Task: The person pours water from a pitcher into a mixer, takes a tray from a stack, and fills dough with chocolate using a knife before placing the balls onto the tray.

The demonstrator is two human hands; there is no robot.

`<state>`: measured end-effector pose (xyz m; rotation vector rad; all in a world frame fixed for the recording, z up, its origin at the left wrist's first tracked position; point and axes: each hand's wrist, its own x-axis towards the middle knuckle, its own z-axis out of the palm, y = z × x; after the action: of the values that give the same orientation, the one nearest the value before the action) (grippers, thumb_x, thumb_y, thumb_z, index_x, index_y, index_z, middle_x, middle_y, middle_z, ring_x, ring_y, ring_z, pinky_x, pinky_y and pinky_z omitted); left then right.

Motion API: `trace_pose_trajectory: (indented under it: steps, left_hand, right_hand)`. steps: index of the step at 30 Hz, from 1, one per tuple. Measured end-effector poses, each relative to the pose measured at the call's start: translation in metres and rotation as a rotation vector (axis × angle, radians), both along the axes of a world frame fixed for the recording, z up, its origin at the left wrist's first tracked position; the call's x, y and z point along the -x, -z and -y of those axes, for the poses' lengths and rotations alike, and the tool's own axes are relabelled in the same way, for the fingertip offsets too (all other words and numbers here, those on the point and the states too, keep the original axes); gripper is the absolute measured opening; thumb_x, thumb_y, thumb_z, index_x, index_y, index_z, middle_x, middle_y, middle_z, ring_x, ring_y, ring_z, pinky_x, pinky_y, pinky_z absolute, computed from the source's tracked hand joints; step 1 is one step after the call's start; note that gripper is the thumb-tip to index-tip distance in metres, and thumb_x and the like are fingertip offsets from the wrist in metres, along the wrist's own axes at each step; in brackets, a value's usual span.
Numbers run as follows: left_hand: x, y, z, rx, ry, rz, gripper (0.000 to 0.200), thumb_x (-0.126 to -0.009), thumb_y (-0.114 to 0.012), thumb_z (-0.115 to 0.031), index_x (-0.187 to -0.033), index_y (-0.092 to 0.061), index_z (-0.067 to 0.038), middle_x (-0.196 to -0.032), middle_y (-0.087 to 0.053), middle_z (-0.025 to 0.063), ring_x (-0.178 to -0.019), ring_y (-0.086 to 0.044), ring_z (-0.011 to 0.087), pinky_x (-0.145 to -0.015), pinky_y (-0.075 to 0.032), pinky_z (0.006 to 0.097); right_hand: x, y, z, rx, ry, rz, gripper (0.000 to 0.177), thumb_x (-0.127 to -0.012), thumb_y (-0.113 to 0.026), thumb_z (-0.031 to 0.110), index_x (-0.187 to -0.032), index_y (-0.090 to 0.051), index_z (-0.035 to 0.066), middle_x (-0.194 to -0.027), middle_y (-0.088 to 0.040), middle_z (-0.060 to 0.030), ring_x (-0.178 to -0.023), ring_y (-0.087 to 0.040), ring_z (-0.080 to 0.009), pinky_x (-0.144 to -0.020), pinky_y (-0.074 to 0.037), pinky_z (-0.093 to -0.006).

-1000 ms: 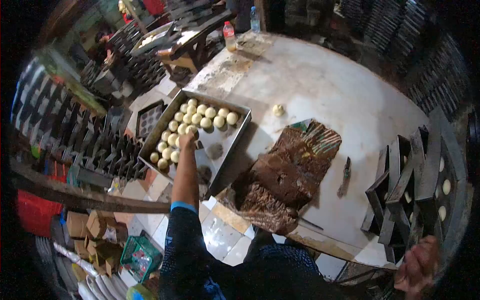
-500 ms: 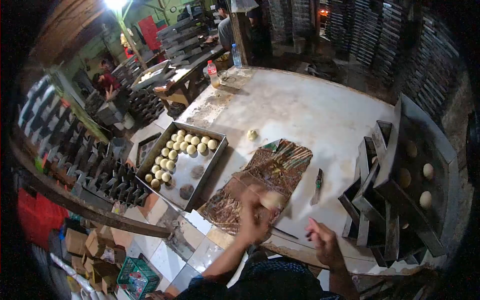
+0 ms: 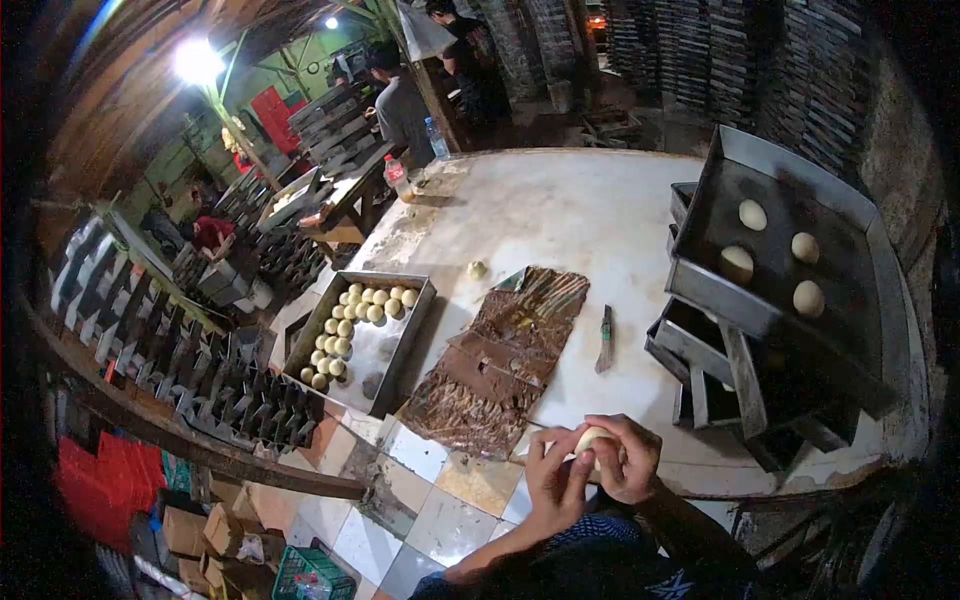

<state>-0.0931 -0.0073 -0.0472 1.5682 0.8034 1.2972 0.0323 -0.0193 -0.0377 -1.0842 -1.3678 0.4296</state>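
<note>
A pale dough ball sits between my two hands at the table's front edge. My left hand is closed on its left side, fingers and thumb bent against it. Curled over the ball from the right is my right hand, its fingers hiding part of the dough. Just beyond my hands lies a board smeared with brown filling. A cutter knife rests on the white tabletop right of the board, and a small dough lump lies behind it.
On the left stands a metal tray with several dough balls. Stacked metal trays rise at the right, the top one holding several larger balls. Bottles stand at the far corner. Other people are in the background.
My left hand has moved right, off the brown-smeared board, with the dough ball. My right hand has come up to meet it around the ball. The view has shifted right.
</note>
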Motion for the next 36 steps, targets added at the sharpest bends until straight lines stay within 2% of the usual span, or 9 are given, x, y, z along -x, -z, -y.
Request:
trace_pose_trajectory:
  steps: [4,6,9,11,15,19,24,27,36]
  left_hand:
    - [0.05,0.023,0.001,-0.071,0.045,-0.033,0.072,-0.092,-0.052,-0.043,-0.144,-0.025,0.0,-0.137,-0.037,0.0215,-0.118,-0.048,0.0276,-0.084,-0.048,0.0368]
    - [0.088,0.01,0.02,0.255,-0.057,-0.079,0.056,-0.094,-0.05,-0.04,-0.13,-0.045,0.003,-0.109,-0.06,0.0166,-0.099,-0.059,0.0201,-0.078,-0.048,0.0322]
    - [0.147,0.014,0.032,0.23,-0.278,-0.111,0.038,-0.098,-0.048,-0.028,-0.115,-0.056,0.004,-0.096,-0.064,0.0114,-0.087,-0.061,0.0163,-0.077,-0.048,0.0296]
    - [0.187,0.015,0.043,0.548,-0.111,0.402,0.038,-0.098,-0.049,-0.027,-0.114,-0.055,0.007,-0.105,-0.062,0.01,-0.096,-0.06,0.0183,-0.085,-0.048,0.0327]
    - [0.212,0.056,0.059,0.672,-0.103,0.449,0.035,-0.097,-0.051,-0.026,-0.115,-0.055,0.004,-0.11,-0.061,0.01,-0.103,-0.058,0.0181,-0.09,-0.046,0.0342]
    - [0.221,0.081,0.045,0.892,0.127,0.844,0.039,-0.097,-0.05,-0.027,-0.121,-0.051,0.003,-0.119,-0.058,0.0128,-0.11,-0.057,0.0216,-0.092,-0.046,0.0336]
    - [0.199,0.077,0.007,0.833,0.196,0.721,0.043,-0.098,-0.047,-0.028,-0.126,-0.049,0.004,-0.127,-0.055,0.0121,-0.117,-0.053,0.0238,-0.098,-0.042,0.0369]
    - [0.192,0.063,-0.021,0.745,0.188,0.653,0.044,-0.099,-0.045,-0.028,-0.129,-0.047,0.005,-0.132,-0.051,0.0134,-0.119,-0.051,0.0236,-0.099,-0.041,0.0367]
    - [0.22,0.101,-0.087,0.685,-0.229,0.537,0.061,-0.092,-0.054,-0.034,-0.142,-0.033,-0.005,-0.127,-0.053,0.0145,-0.117,-0.052,0.0288,-0.101,-0.041,0.0415]
  right_hand:
    - [0.06,0.005,-0.005,-0.151,-0.044,0.093,0.039,-0.086,-0.061,0.039,-0.093,-0.062,0.0,-0.07,-0.06,-0.0156,-0.061,-0.062,-0.0322,-0.055,-0.048,-0.0378]
    - [0.109,0.058,-0.021,0.033,0.021,0.021,0.035,-0.085,-0.062,0.034,-0.096,-0.062,0.001,-0.063,-0.057,-0.0145,-0.056,-0.06,-0.0332,-0.055,-0.047,-0.0403]
    - [0.154,0.055,-0.043,-0.138,-0.222,0.297,0.032,-0.091,-0.052,0.035,-0.092,-0.058,0.003,-0.088,-0.06,-0.0164,-0.078,-0.058,-0.0358,-0.07,-0.046,-0.0413]
    - [0.183,0.045,-0.032,0.044,-0.235,0.273,0.039,-0.099,-0.037,0.036,-0.106,-0.058,0.004,-0.106,-0.051,-0.0157,-0.097,-0.052,-0.0289,-0.088,-0.04,-0.0376]
    - [0.228,0.072,-0.018,0.041,-0.225,0.091,0.041,-0.099,-0.037,0.034,-0.101,-0.06,0.0,-0.098,-0.054,-0.0156,-0.092,-0.054,-0.0248,-0.08,-0.045,-0.0361]
    - [0.207,0.091,-0.019,0.323,-0.434,-0.067,0.047,-0.097,-0.039,0.039,-0.089,-0.064,0.0,-0.083,-0.062,-0.0135,-0.077,-0.06,-0.0246,-0.073,-0.047,-0.0345]
    - [0.093,0.165,-0.072,0.188,0.054,0.68,0.034,-0.075,-0.066,0.016,-0.103,-0.058,-0.001,-0.089,-0.06,-0.0204,-0.087,-0.058,-0.0373,-0.077,-0.045,-0.0448]
    - [0.058,0.207,-0.103,0.356,0.091,1.0,0.029,-0.077,-0.054,0.006,-0.105,-0.055,0.0,-0.09,-0.055,-0.0197,-0.086,-0.053,-0.035,-0.073,-0.044,-0.0452]
    - [0.042,0.176,-0.107,0.47,-0.192,0.991,0.049,-0.077,-0.053,0.004,-0.126,-0.05,0.001,-0.084,-0.054,-0.0153,-0.07,-0.061,-0.0313,-0.062,-0.051,-0.0436]
